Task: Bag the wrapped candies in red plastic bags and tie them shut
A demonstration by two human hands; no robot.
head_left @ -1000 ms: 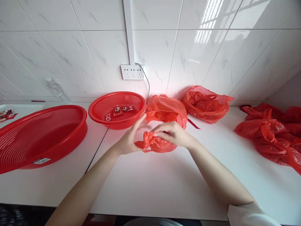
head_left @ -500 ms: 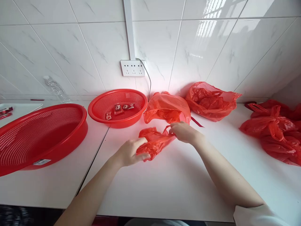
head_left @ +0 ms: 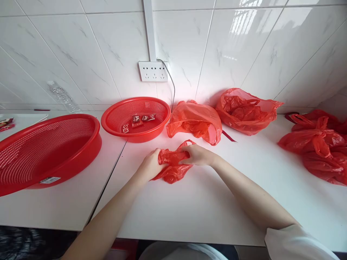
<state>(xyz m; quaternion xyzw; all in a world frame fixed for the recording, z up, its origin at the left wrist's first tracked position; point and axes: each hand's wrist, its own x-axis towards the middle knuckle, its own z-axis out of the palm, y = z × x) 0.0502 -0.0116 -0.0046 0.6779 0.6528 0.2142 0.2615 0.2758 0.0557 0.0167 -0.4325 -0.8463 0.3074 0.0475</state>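
Note:
A crumpled red plastic bag (head_left: 173, 172) is held low over the white table between my two hands. My left hand (head_left: 152, 165) grips its left side, with the fingertips hidden in the folds. On the opposite side, my right hand (head_left: 197, 155) is closed on the bag near its upper edge and a handle loop. Just behind lies another red bag (head_left: 202, 115), its mouth facing me and crumpled red plastic inside. A round red basket (head_left: 146, 136) at the back holds several small wrapped packets (head_left: 137, 121).
A larger red basket (head_left: 78, 159) stands at the left, near a white tray (head_left: 29, 121) and a clear bottle (head_left: 63, 96). An open red bag (head_left: 248, 124) sits back right; tied red bags (head_left: 320, 139) lie far right.
My right hand has moved slightly left and down along the bag. The bag is now bunched between both hands, which are closer together. The camera view has tilted slightly downward.

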